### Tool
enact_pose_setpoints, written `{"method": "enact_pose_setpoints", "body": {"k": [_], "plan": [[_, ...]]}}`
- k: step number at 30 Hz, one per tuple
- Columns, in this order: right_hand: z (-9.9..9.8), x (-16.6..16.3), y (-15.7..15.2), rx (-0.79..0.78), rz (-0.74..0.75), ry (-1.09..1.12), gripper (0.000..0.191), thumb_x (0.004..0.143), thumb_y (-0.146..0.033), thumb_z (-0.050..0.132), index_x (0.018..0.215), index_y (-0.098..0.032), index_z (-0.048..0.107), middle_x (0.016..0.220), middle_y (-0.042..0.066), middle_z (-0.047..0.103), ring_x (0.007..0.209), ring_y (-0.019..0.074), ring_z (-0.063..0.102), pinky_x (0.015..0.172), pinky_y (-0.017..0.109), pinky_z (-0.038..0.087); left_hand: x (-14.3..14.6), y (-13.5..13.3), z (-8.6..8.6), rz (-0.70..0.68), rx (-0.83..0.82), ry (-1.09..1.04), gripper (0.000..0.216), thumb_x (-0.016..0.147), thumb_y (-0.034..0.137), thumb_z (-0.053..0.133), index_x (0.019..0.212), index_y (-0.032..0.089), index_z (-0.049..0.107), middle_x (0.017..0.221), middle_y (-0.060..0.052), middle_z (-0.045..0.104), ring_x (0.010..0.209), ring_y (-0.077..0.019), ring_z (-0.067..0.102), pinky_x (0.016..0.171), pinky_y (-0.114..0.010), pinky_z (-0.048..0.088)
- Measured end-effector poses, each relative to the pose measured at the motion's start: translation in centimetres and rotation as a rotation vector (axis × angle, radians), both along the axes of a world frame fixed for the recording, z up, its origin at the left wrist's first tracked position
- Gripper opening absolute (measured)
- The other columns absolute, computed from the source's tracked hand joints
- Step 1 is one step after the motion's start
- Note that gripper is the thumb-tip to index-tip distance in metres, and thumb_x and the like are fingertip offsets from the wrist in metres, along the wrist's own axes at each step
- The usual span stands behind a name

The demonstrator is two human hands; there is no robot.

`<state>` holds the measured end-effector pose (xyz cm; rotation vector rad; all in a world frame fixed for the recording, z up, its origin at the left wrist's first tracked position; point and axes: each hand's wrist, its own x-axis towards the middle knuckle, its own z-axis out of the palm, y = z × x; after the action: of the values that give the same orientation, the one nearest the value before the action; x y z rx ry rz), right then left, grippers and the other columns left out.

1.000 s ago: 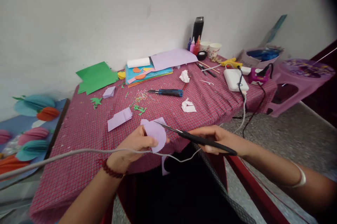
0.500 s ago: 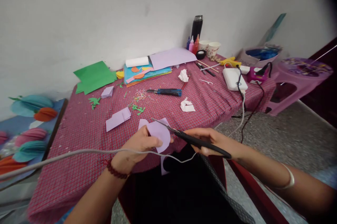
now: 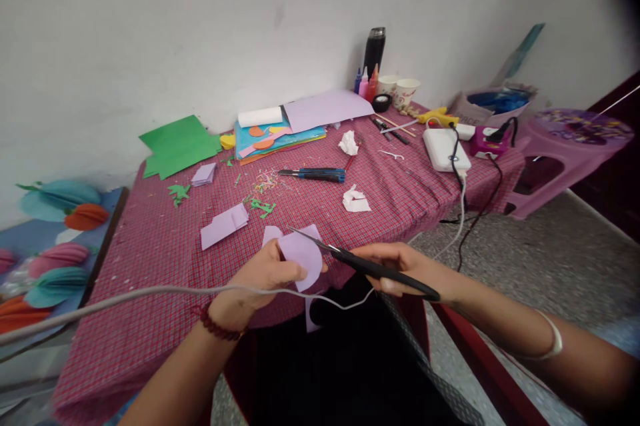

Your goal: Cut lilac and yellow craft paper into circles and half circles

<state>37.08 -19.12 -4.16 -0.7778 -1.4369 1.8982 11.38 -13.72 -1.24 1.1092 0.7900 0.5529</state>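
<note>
My left hand [image 3: 273, 271] is closed on a piece of lilac paper [image 3: 306, 256], thumb on top; its right edge is cut in a curve. In my right hand [image 3: 400, 265] are black-handled scissors [image 3: 367, 265], their blades lying across the upper right part of the paper. Just behind my left hand lies a lilac scrap [image 3: 271, 234]. Another cut lilac piece [image 3: 312, 319] rests below, by my dark clothing. To the left on the checked tablecloth is a small stack of lilac paper rectangles [image 3: 225, 225]. A white cable [image 3: 175, 289] crosses in front of my left wrist.
Blue cutters [image 3: 315, 175] lie mid-table among shavings and green scraps [image 3: 263, 207]. Crumpled tissue [image 3: 349, 143] is nearby. Green sheets [image 3: 180, 145] and coloured paper [image 3: 280, 139] lie at the back. A white power box [image 3: 446, 150] with cables sits right, near a pink stool [image 3: 565, 153].
Almost nothing differs. The paper and my left hand have shifted very slightly left, and the scissors remain across the paper's upper edge.
</note>
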Motion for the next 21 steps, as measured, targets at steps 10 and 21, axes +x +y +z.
{"method": "enact_pose_setpoints", "body": {"k": [10,21], "plan": [[1.1,0.4,0.3,0.03,0.013,-0.058,0.053,0.079,-0.034,0.071,0.128,-0.021,0.058,0.084,0.0,0.059,0.064,0.0068,0.046,0.054,0.017,0.036,-0.8,0.1,0.3,-0.099,-0.03,0.065,0.021,0.055,0.014,0.065,0.075,0.012,0.072,0.072,-0.006,0.07,0.06,-0.0126,0.056,0.054,-0.021,0.041],[3.0,2.2,1.1,0.038,0.149,-0.19,0.056,0.077,-0.037,0.072,0.129,-0.02,0.058,0.101,0.005,0.064,0.082,0.0136,0.054,0.071,0.025,0.044,-1.5,0.1,0.7,-0.264,0.001,0.139,0.021,0.057,0.012,0.061,0.074,0.014,0.073,0.067,-0.001,0.066,0.059,-0.0115,0.054,0.059,-0.022,0.043]]}}
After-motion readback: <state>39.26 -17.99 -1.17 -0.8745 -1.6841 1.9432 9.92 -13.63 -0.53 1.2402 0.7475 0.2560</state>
